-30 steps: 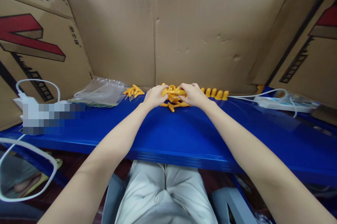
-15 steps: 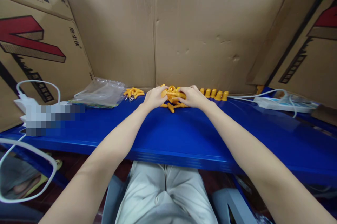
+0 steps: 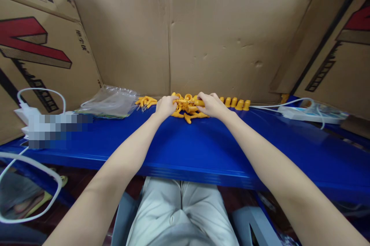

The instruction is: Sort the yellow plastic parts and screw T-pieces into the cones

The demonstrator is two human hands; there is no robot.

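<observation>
My left hand (image 3: 166, 107) is closed around one end of a yellow corkscrew (image 3: 179, 101), whose metal spiral seems to run toward the right. In my right hand (image 3: 211, 104), fingers pinch a yellow tube-like piece (image 3: 199, 103) that lies in line with the spiral. Below and behind them is a heap of yellow plastic parts (image 3: 187, 118), some ring-shaped, some branched. Left of my left hand lie several yellow corkscrew handles (image 3: 147, 101) with metal spirals. A row of yellow caps (image 3: 239, 104) stands upright to the right. My fingers partly hide the held pieces.
The blue table (image 3: 196, 149) is backed by a tall cardboard wall (image 3: 219, 38). A clear plastic bag (image 3: 111, 99) lies at the left, near a white charger with a cable (image 3: 34, 111). At the right sits a white power strip (image 3: 312, 114) with cords.
My left hand has shifted slightly left, widening the gap between the hands and uncovering the spiral and more of the heap. My right hand has barely moved.
</observation>
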